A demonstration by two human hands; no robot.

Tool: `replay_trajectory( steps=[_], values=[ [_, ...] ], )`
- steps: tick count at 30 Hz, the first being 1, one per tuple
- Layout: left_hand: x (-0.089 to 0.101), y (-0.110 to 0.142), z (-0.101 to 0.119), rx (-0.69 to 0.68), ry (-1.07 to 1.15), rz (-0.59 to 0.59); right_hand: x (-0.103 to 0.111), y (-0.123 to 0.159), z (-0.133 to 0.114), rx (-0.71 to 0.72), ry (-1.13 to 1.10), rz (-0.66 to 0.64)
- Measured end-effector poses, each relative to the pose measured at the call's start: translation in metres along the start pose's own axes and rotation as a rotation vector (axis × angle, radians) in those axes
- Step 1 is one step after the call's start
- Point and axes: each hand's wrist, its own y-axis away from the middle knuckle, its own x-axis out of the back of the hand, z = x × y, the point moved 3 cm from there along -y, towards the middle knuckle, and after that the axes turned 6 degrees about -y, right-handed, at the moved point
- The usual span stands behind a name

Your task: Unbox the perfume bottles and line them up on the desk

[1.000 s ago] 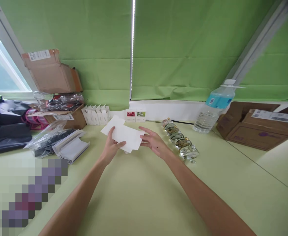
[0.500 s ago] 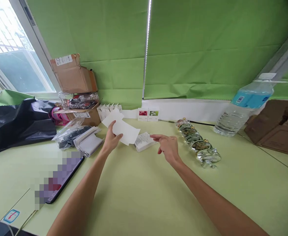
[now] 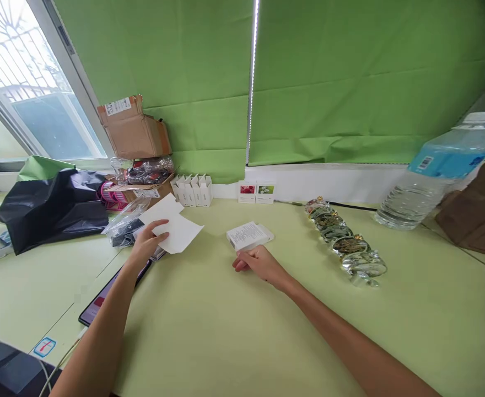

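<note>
My left hand (image 3: 146, 242) is closed on a thin white paper sheet (image 3: 179, 229) with an uneven top edge, held above the table at left of centre. Beneath it, a folded white stack is mostly hidden. A small white box (image 3: 248, 236) with dark printed text lies flat on the table, a pale flap showing at its right end. My right hand (image 3: 259, 262) is just in front of this box, fingers curled together. Nothing shows between those fingers, and whether they touch the box's near edge is unclear.
Upright white boxes (image 3: 192, 190) and two picture cards (image 3: 256, 192) stand along the wall. Shiny clear-wrapped items (image 3: 341, 237) form a row at right, near a large water bottle (image 3: 428, 176). Cartons (image 3: 135, 132), a black bag (image 3: 52, 209) and a phone (image 3: 102, 300) are at left.
My left hand has carried the paper sheet left, away from the box and over the folded stack. My right hand has moved left and nearer, its pointing finger now curled. The view has shifted slightly.
</note>
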Motion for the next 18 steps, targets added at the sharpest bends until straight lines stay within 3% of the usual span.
replay_trajectory(
  steps=[5,9,18],
  values=[
    [0.020,-0.012,-0.016,-0.020,-0.163,0.118,0.006,-0.001,0.001,-0.061,-0.036,0.019],
    [0.030,-0.014,-0.021,-0.084,-0.328,0.135,0.008,-0.001,0.002,-0.077,-0.049,0.009],
    [0.041,-0.013,-0.029,-0.142,-0.590,0.247,0.009,-0.006,0.008,-0.054,-0.032,0.004]
  ],
)
